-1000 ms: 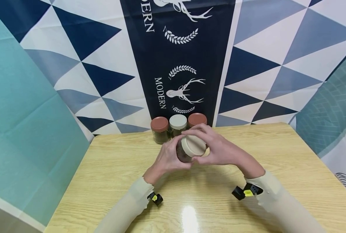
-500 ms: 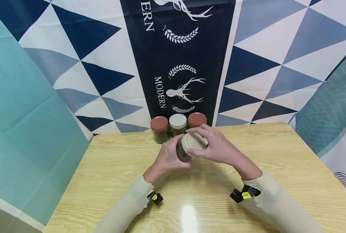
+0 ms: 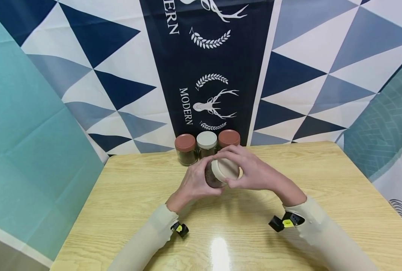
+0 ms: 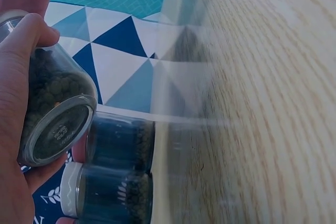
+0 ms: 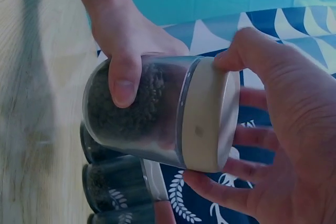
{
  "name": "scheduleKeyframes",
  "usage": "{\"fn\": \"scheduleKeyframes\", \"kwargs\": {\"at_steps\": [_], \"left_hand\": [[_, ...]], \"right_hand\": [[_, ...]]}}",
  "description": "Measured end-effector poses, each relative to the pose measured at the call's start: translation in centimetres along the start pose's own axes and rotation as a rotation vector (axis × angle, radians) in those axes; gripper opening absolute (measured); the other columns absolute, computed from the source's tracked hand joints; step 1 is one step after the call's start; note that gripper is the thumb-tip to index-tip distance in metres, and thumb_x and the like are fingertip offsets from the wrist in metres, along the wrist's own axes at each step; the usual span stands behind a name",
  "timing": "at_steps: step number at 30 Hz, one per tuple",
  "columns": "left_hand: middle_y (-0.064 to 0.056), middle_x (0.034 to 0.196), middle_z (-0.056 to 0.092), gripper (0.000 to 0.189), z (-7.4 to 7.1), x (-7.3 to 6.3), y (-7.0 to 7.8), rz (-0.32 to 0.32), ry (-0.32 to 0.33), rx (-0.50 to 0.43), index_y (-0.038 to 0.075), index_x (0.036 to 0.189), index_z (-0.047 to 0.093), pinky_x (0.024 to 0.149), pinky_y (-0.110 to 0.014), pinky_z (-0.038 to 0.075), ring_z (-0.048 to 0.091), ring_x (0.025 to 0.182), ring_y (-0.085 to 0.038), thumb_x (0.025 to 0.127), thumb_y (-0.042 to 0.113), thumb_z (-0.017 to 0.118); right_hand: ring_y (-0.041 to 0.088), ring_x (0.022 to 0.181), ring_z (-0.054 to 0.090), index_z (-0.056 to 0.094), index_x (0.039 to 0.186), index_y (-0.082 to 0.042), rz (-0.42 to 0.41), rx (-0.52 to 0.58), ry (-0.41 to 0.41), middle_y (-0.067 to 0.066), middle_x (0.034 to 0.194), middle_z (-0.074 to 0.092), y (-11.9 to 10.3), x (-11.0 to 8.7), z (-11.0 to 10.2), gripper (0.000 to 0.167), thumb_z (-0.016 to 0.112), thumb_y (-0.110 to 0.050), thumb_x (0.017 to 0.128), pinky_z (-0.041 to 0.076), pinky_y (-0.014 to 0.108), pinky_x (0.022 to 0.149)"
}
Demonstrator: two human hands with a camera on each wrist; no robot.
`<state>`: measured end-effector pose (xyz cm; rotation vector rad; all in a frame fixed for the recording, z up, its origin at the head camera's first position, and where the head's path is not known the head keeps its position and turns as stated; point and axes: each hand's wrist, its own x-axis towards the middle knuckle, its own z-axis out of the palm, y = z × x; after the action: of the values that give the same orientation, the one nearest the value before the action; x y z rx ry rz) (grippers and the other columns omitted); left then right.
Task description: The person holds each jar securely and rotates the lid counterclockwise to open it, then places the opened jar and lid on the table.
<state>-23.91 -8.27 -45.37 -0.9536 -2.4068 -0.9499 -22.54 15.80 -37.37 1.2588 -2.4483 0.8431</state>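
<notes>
My left hand (image 3: 194, 181) grips the clear glass body of a jar (image 5: 157, 103), its thumb laid along the side. Dark granules fill part of the jar, which tilts with its cream lid (image 5: 205, 116) toward my right hand (image 3: 256, 172). The fingers and thumb of that hand curl round the lid's rim. The lid sits on the jar's mouth. In the left wrist view the jar's round glass base (image 4: 60, 132) shows, raised off the table.
Behind the hands, against the patterned cloth, stand a red-lidded jar (image 3: 186, 148), a white-lidded jar (image 3: 207, 143) and another red-lidded jar (image 3: 229, 137). Their glass bodies also hold dark granules. The wooden table (image 3: 133, 188) extends to both sides, with a teal panel (image 3: 35, 150) at left.
Around the lid, my right hand's thumb and fingers have shifted: the thumb moved up over the lid, then back to its lower edge. My left hand and the jar have stayed nearly still.
</notes>
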Motion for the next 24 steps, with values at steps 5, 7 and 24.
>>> {"fn": "scheduleKeyframes", "kwargs": {"at_steps": [5, 7, 24], "left_hand": [[-0.018, 0.136, 0.077, 0.099, 0.08, -0.04, -0.05, 0.013, 0.0, 0.011, -0.001, 0.151, 0.058, 0.101, -0.045, 0.067, 0.078, 0.119, -0.03, 0.068, 0.031, 0.101], [-0.018, 0.135, 0.077, 0.098, 0.11, -0.09, -0.09, 0.017, 0.001, 0.014, -0.002, 0.151, 0.058, 0.1, -0.044, 0.068, 0.079, 0.119, -0.029, 0.068, 0.031, 0.1], [-0.017, 0.132, 0.078, 0.099, 0.11, -0.05, -0.33, 0.029, -0.011, -0.005, -0.001, 0.149, 0.06, 0.1, -0.044, 0.068, 0.079, 0.118, -0.029, 0.067, 0.031, 0.103]], "right_hand": [[0.034, 0.142, 0.061, 0.072, 0.143, -0.018, -0.078, 0.028, -0.037, 0.009, 0.151, 0.068, 0.12, -0.08, 0.03, 0.067, 0.079, -0.008, 0.076, 0.056, 0.058, 0.108], [0.034, 0.143, 0.061, 0.072, 0.142, -0.018, -0.085, 0.03, -0.041, 0.009, 0.151, 0.068, 0.13, -0.1, 0.07, 0.066, 0.079, -0.008, 0.076, 0.055, 0.058, 0.108], [0.027, 0.114, 0.066, 0.064, 0.155, -0.017, 0.111, -0.012, 0.044, 0.013, 0.146, 0.064, -0.29, -0.01, -0.23, 0.074, 0.093, -0.032, 0.088, 0.062, 0.042, 0.085]]}}
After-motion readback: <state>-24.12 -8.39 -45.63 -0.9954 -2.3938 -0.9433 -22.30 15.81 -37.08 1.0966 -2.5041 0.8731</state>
